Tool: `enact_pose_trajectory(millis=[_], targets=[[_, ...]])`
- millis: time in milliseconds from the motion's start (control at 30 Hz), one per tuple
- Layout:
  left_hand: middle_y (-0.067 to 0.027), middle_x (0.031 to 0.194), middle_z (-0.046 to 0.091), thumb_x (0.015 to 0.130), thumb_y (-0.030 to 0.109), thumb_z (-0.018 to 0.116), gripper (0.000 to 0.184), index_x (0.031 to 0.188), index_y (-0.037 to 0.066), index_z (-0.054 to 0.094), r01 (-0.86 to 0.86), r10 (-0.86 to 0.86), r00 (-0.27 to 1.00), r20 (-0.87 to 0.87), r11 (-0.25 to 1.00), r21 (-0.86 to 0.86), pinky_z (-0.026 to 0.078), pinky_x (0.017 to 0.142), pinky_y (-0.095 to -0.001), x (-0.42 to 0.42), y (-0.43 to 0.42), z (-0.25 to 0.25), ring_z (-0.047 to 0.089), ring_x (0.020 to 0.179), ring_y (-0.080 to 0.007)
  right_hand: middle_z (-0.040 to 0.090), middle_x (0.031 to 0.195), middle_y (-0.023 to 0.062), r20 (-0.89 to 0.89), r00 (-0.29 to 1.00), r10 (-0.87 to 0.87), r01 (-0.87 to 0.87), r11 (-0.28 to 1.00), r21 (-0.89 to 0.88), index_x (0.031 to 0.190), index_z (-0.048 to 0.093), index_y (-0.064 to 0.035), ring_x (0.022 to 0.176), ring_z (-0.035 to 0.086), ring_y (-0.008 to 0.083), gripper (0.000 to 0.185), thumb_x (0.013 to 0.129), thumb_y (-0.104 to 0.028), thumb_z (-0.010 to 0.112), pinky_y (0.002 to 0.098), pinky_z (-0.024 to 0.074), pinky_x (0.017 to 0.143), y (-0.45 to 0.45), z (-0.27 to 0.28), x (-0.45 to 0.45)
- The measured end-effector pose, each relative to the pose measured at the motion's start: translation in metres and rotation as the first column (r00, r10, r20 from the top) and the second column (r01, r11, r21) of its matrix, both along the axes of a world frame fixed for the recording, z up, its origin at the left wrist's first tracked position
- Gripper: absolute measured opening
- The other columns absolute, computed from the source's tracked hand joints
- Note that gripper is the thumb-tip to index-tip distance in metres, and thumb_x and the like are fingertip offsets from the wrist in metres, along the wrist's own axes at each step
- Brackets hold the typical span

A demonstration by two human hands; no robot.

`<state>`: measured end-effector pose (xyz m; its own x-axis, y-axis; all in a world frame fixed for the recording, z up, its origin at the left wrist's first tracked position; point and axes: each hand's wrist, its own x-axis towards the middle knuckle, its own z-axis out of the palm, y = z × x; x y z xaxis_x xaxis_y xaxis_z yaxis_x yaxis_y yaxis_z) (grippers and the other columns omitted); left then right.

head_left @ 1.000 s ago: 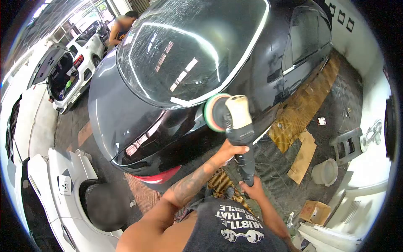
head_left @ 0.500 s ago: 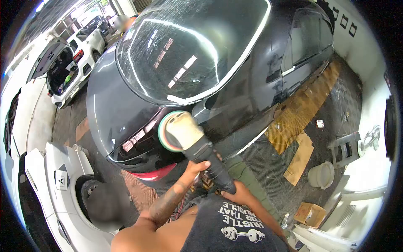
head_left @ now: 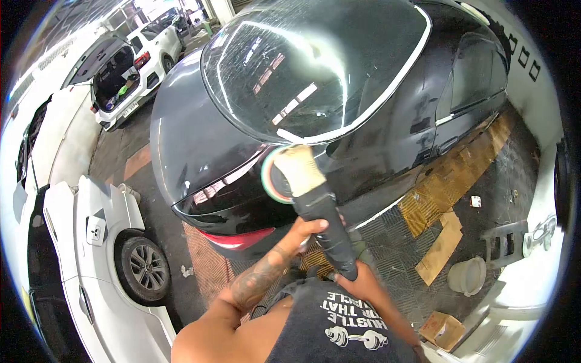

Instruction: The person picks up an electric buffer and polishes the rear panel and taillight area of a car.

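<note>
Both my hands are wrapped round a car polisher (head_left: 319, 209) with a black body and a pale cover over its head. My left hand (head_left: 308, 233) grips it midway along, below the head. At the rear end of the handle, close to my waist, is my right hand (head_left: 358, 281). The polisher's round pad (head_left: 275, 176), with a green and reddish edge, is tilted at the rear corner of a glossy black car (head_left: 200, 139); whether it touches the paint I cannot tell. White tape edges the car's rear window (head_left: 302, 78). Just below is a red tail light (head_left: 239, 239).
To the left stand a white car (head_left: 91, 230) and a white vehicle (head_left: 136, 63) with its tailgate raised. On the right floor are cardboard (head_left: 440, 248), a bucket (head_left: 466, 277), a grey step stool (head_left: 505, 245) and a cardboard box (head_left: 442, 330). A wall closes the right side.
The whole view has shifted, so the cars sit further right and slightly lower. The polisher stays in both hands near the same rear corner. A person behind the car has left the view.
</note>
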<state>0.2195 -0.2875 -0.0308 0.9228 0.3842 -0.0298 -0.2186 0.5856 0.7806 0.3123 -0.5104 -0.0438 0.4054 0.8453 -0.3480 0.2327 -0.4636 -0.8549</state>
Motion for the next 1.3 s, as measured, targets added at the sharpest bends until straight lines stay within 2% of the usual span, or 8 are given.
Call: enact_pose_trajectory(millis=[267, 367, 567, 633, 767, 933, 967, 1300], targets=[[-0.016, 0.121, 0.062, 0.076, 0.038, 0.074, 0.072, 0.132, 0.001, 0.049, -0.101, 0.123, 0.989, 0.088, 0.971, -0.218, 0.046, 0.105, -0.048, -0.057, 0.031, 0.017, 0.06, 0.118, -0.0327, 0.067, 0.111, 0.0256, -0.005, 0.963, 0.269, -0.269, 0.963, -0.022, 0.13, 0.05, 0.0043, 0.105, 0.066, 0.0381, 0.063, 0.082, -0.029, 0.072, 0.0428, 0.0497, 0.093, 0.05, 0.049, -0.017], [-0.0167, 0.122, 0.061, 0.076, 0.039, 0.072, 0.07, 0.132, 0.002, 0.049, -0.072, 0.084, 0.994, 0.067, 0.984, -0.166, 0.044, 0.107, -0.0488, -0.045, 0.019, 0.006, 0.059, 0.119, -0.0352, 0.067, 0.102, 0.029, 0.03, 0.977, 0.21, -0.211, 0.976, 0.052, 0.117, 0.055, 0.0024, 0.099, 0.066, 0.0441, 0.055, 0.081, -0.036, 0.073, 0.0492, 0.0512, 0.088, 0.029, 0.038, -0.014], [-0.0153, 0.117, 0.065, 0.081, 0.031, 0.074, 0.062, 0.13, 0.0, 0.052, 0.109, -0.108, 0.993, -0.051, 0.994, 0.015, 0.05, 0.098, -0.0436, 0.03, -0.022, -0.018, 0.064, 0.11, -0.0275, 0.071, 0.093, 0.0198, 0.108, 0.992, -0.058, 0.053, 0.998, 0.045, 0.102, 0.064, 0.0019, 0.087, 0.07, 0.0342, 0.046, 0.078, -0.035, 0.077, 0.0435, 0.0538, 0.078, -0.034, -0.016, 0.005], [-0.0139, 0.115, 0.066, 0.08, 0.03, 0.075, 0.06, 0.128, 0.0, 0.053, 0.08, -0.072, 0.99, -0.124, 0.995, 0.063, 0.05, 0.095, -0.0409, 0.048, -0.034, -0.018, 0.064, 0.106, -0.0248, 0.071, 0.085, 0.0162, -0.146, 0.965, -0.217, 0.199, 0.972, -0.128, 0.095, 0.066, 0.0017, 0.079, 0.07, 0.0301, 0.041, 0.078, -0.033, 0.078, 0.04, 0.0538, 0.074, -0.042, -0.007, 0.002], [-0.0138, 0.112, 0.066, 0.082, 0.03, 0.072, 0.055, 0.125, 0.0, 0.054, 0.072, -0.062, 0.991, -0.118, 0.994, 0.08, 0.051, 0.094, -0.0402, 0.044, -0.028, -0.015, 0.064, 0.104, -0.0234, 0.07, 0.08, 0.0145, -0.213, 0.943, -0.254, 0.223, 0.962, -0.157, 0.096, 0.066, 0.001, 0.074, 0.069, 0.0274, 0.038, 0.078, -0.03, 0.078, 0.0381, 0.0536, 0.072, -0.038, 0.002, -0.011], [-0.0165, 0.115, 0.065, 0.082, 0.034, 0.07, 0.059, 0.126, -0.001, 0.053, 0.121, -0.122, 0.993, 0.011, 0.991, 0.054, 0.05, 0.098, -0.0454, -0.007, 0.013, 0.011, 0.063, 0.11, -0.0288, 0.069, 0.094, 0.0208, 0.179, 0.977, -0.113, 0.094, 0.99, 0.109, 0.107, 0.062, 0.0012, 0.086, 0.069, 0.0325, 0.044, 0.08, -0.03, 0.076, 0.0414, 0.0526, 0.081, 0.001, -0.002, -0.034], [-0.0168, 0.116, 0.064, 0.081, 0.036, 0.071, 0.062, 0.128, -0.001, 0.053, 0.1, -0.1, 0.995, 0.016, 0.995, 0.026, 0.05, 0.099, -0.0463, -0.019, 0.022, 0.017, 0.063, 0.111, -0.0299, 0.068, 0.101, 0.0243, -0.072, 0.996, -0.049, 0.053, 0.998, 0.044, 0.111, 0.06, 0.0016, 0.093, 0.067, 0.0362, 0.049, 0.08, -0.033, 0.075, 0.0432, 0.0512, 0.085, 0.013, 0.019, -0.038], [-0.016, 0.12, 0.061, 0.078, 0.042, 0.07, 0.071, 0.132, 0.001, 0.049, -0.082, 0.086, 0.996, 0.018, 0.983, -0.163, 0.047, 0.105, -0.0474, -0.108, 0.045, 0.024, 0.06, 0.117, -0.0339, 0.069, 0.105, 0.0221, -0.01, 0.977, 0.213, -0.214, 0.976, -0.042, 0.12, 0.058, 0.003, 0.097, 0.067, 0.0306, 0.054, 0.081, -0.03, 0.075, 0.0407, 0.0504, 0.088, 0.06, 0.062, -0.078]])
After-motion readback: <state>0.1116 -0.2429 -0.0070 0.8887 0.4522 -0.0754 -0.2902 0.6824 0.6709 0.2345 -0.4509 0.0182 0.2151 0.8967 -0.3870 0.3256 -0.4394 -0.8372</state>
